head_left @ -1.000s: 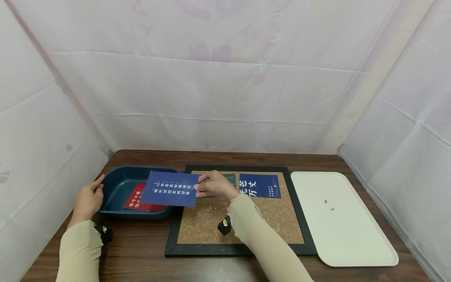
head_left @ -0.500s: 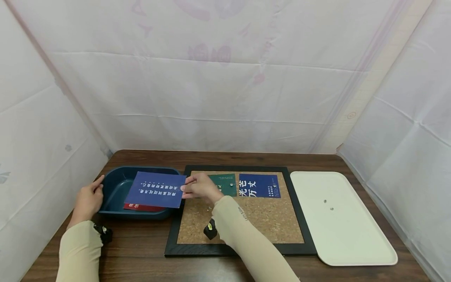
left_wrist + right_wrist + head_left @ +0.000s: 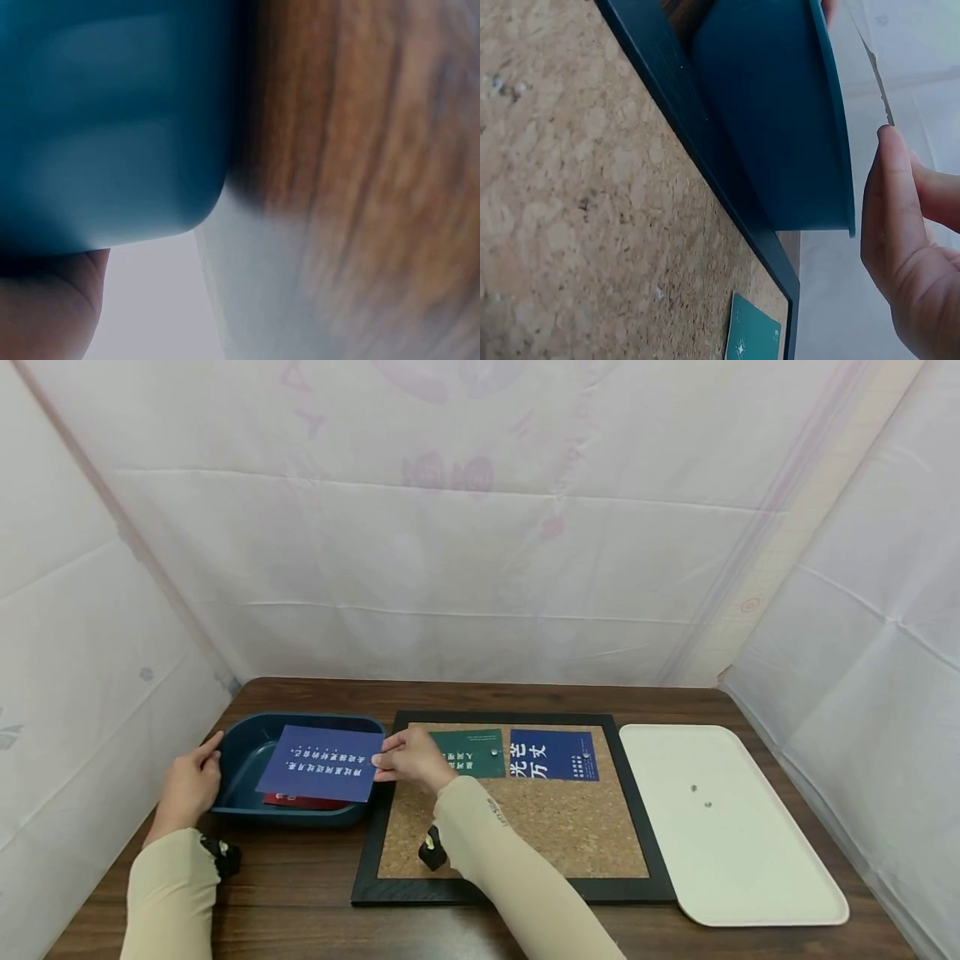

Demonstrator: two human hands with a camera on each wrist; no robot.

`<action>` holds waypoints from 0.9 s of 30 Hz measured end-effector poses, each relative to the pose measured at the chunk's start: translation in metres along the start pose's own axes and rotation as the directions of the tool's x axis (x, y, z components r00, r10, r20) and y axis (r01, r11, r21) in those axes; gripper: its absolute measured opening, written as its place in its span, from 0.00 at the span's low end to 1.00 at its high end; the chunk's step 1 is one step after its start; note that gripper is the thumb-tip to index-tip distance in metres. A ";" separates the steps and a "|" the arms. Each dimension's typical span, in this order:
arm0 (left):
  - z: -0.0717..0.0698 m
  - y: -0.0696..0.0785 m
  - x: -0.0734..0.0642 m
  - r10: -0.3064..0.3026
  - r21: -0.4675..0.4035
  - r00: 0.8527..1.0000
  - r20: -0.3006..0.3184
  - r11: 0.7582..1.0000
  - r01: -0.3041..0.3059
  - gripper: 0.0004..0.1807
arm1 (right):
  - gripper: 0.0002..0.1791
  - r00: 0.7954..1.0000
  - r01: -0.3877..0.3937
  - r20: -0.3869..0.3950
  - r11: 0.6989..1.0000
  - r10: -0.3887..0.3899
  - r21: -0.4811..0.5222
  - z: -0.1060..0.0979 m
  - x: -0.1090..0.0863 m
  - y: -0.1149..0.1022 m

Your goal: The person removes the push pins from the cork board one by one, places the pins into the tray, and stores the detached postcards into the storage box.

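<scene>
My right hand (image 3: 412, 758) pinches the right edge of a blue postcard (image 3: 318, 762) with white writing between thumb and fingers. The postcard is above the dark teal plastic tub (image 3: 247, 760), and a red card (image 3: 307, 802) in the tub shows under its near edge. In the right wrist view the postcard (image 3: 880, 82) appears almost edge-on, higher than the tub's rim. My left hand (image 3: 191, 787) holds the tub's left end; the left wrist view has a finger (image 3: 52, 304) against the tub's edge.
A black-framed cork board (image 3: 517, 835) lies beside the tub. On its upper part are a green card (image 3: 474, 753) with a round pin and a dark blue card (image 3: 553, 756). A cream tray (image 3: 735, 843) with two small pins stands at right. White sheeting (image 3: 480, 568) surrounds the wooden table.
My right hand has moved left with the blue postcard, from over the cork board's edge to farther above the tub, uncovering the green card. The left hand has stayed at the tub.
</scene>
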State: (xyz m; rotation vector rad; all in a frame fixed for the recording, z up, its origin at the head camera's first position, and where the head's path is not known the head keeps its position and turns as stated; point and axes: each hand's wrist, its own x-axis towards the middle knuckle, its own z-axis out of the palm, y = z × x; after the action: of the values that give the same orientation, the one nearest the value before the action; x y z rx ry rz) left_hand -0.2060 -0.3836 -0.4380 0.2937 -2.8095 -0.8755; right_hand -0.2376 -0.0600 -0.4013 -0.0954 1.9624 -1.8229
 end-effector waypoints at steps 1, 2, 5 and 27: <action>0.000 0.000 0.000 0.003 0.000 1.000 -0.005 1.000 -0.003 0.26 | 0.13 1.000 -0.003 -0.007 1.000 0.003 0.002 0.001 0.001 0.000; 0.000 0.000 0.000 0.007 0.000 1.000 -0.009 1.000 -0.007 0.26 | 0.13 1.000 -0.005 -0.014 1.000 0.005 0.001 0.002 0.002 0.000; 0.000 0.001 -0.001 0.008 0.005 1.000 -0.013 1.000 -0.008 0.26 | 0.13 1.000 -0.009 -0.029 1.000 0.009 0.001 0.006 0.004 0.000; -0.002 0.002 -0.002 -0.021 0.001 1.000 0.012 1.000 0.021 0.26 | 0.08 0.991 0.006 -0.131 0.994 -0.021 -0.113 0.026 0.007 -0.005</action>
State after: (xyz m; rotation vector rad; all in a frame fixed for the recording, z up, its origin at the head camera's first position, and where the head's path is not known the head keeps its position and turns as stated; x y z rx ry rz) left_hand -0.2043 -0.3822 -0.4356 0.3196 -2.8226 -0.8831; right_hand -0.2351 -0.0869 -0.3988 -0.0240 2.1609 -1.7675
